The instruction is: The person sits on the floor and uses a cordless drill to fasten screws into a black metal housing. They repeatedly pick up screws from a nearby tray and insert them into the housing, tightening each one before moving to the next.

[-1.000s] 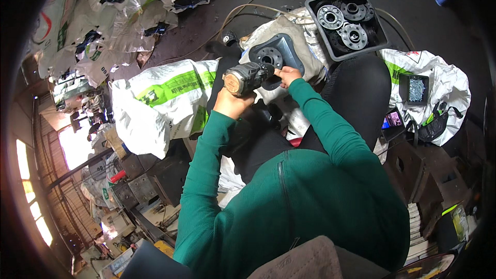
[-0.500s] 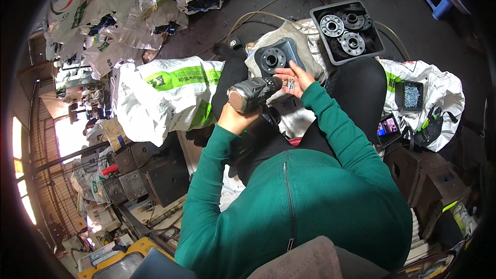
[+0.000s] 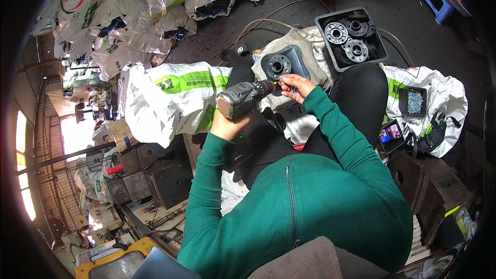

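My left hand (image 3: 231, 124) is wrapped round the grip of a grey cordless drill (image 3: 240, 99), which points right and away from me. At the drill's tip, the fingers of my right hand (image 3: 301, 88) are pinched together. A few silvery screws (image 3: 294, 90) show in that hand; exactly what the fingertips pinch is too small to make out. Just beyond the hands, a round dark flange with holes (image 3: 278, 67) rests on a grey squarish base (image 3: 296, 66). Both lie on a pale sack (image 3: 310, 51) between my legs.
A dark bin (image 3: 381, 54) holds several round flanges at the far right. To my right, a small black tray of screws (image 3: 415, 101) and a lit phone (image 3: 391, 135) sit near a white sack (image 3: 448, 93). A white-green sack (image 3: 170, 93) lies left; a hose (image 3: 258, 19) crosses the floor.
My right hand's fingers, spread with screws across them before, have closed into a pinch at the drill's tip. The drill has shifted slightly left. The whole view has also moved a little.
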`<state>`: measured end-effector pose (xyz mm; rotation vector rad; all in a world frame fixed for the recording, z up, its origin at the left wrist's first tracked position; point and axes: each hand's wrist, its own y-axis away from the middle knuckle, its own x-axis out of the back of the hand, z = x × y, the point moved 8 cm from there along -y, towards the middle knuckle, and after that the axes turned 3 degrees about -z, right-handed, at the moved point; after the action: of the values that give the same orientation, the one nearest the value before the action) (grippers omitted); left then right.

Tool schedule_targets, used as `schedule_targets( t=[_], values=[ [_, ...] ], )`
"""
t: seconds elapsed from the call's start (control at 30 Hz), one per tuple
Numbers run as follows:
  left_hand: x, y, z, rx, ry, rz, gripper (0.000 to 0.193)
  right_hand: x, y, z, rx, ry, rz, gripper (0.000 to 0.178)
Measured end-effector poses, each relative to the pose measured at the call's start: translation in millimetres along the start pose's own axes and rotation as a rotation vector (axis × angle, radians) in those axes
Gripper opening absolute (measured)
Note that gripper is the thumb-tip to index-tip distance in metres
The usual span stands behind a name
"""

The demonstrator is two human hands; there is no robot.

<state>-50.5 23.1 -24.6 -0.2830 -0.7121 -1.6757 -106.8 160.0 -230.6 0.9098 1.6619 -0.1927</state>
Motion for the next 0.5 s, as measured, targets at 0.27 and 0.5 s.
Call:
schedule_targets(
  t=[0.27, 0.5],
  values=[
    [5.1, -1.3, -1.8, 0.025, -0.038, -0.025, 0.037, -6.2, -3.6, -1.4, 0.015, -0.019, -0.048, 0.020],
    [8.1, -6.7, -17.6, 0.088, 0.038, -0.045, 0.040, -2.9, -7.1, -2.2, 0.014, -0.010, -0.034, 0.024]
  ],
)
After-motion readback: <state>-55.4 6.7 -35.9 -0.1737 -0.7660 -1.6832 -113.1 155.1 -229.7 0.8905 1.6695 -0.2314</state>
